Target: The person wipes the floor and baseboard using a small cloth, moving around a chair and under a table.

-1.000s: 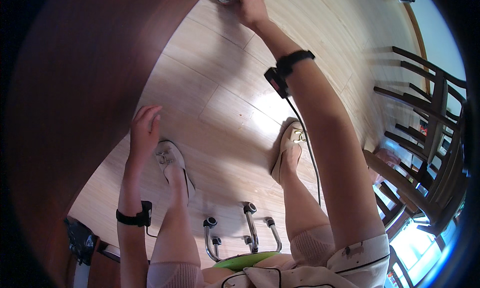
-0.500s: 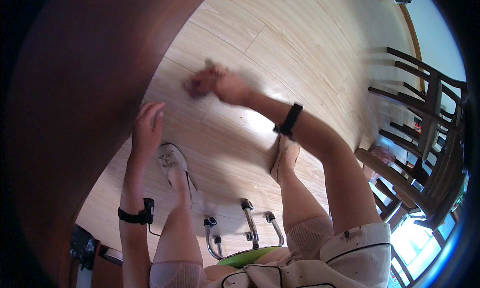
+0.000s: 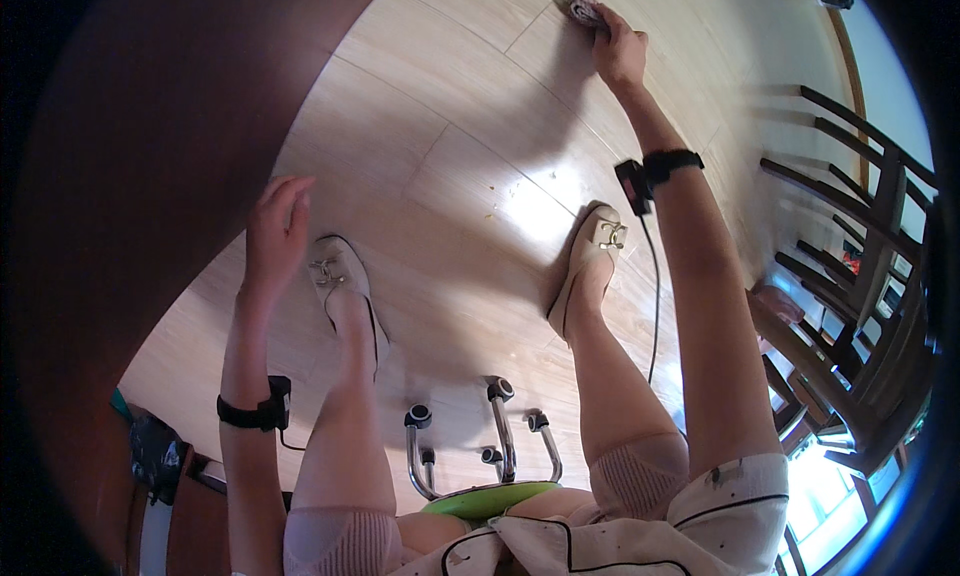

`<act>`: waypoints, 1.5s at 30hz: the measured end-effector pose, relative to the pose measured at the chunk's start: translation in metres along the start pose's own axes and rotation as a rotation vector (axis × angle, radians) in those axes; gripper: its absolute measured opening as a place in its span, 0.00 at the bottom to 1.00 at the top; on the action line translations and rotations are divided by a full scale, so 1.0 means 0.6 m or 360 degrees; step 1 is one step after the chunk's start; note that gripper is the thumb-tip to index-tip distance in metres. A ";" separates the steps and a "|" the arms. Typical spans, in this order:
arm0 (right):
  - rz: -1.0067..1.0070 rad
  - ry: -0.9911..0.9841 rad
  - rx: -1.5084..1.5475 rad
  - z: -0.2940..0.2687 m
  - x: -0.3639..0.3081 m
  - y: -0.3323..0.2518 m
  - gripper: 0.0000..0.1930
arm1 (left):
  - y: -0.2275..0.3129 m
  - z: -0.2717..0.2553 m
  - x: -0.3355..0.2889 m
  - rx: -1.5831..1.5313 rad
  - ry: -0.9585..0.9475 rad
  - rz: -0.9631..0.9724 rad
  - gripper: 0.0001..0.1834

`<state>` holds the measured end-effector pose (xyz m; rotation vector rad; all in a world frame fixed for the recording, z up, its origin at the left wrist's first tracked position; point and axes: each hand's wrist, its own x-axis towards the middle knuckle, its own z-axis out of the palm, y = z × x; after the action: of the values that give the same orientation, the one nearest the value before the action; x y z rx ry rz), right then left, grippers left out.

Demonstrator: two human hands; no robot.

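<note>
Far out over the pale wood floor (image 3: 465, 191), my right hand (image 3: 621, 58) grips a bunched, greyish-pink cloth (image 3: 583, 10), whose front end pokes out past the fingers. Whether it presses on the floor I cannot tell. My left hand (image 3: 277, 238) is beside the large dark brown panel (image 3: 190, 156) on the left, holding nothing. Its fingers are loosely stretched, with the thumb a little apart. Each forearm wears a black strap with a small box and a cable. A few small crumbs (image 3: 489, 216) lie on the floor between the cloth and my shoes.
I sit on a green stool (image 3: 490, 499) with chrome legs on casters. My feet in beige shoes (image 3: 592, 251) stand apart on the floor. Dark wooden chairs (image 3: 865, 231) stand along the right side. A black plastic bag (image 3: 158, 459) is at the lower left.
My right hand has swept away and to the right with the cloth, from near the brown panel to the far floor. My left hand has shifted slightly up and left.
</note>
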<state>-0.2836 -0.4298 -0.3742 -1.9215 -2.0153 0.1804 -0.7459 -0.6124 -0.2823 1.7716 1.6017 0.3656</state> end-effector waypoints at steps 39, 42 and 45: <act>-0.0660 -0.0912 0.0921 -0.085 -0.255 -0.140 0.30 | -0.002 0.030 0.005 0.0040 -0.0052 0.0055 0.13; -0.0094 -0.0353 0.0609 -0.083 -0.160 0.025 0.27 | 0.014 0.026 0.005 0.0151 -0.0135 0.0052 0.14; 0.0467 0.0139 0.0306 -0.088 -0.086 0.179 0.20 | 0.024 0.053 0.025 0.0175 -0.0153 0.0096 0.15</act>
<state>-0.1638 -0.4804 -0.3688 -2.0516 -1.5915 0.3434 -0.7121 -0.6078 -0.2991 1.8941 1.5294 0.2202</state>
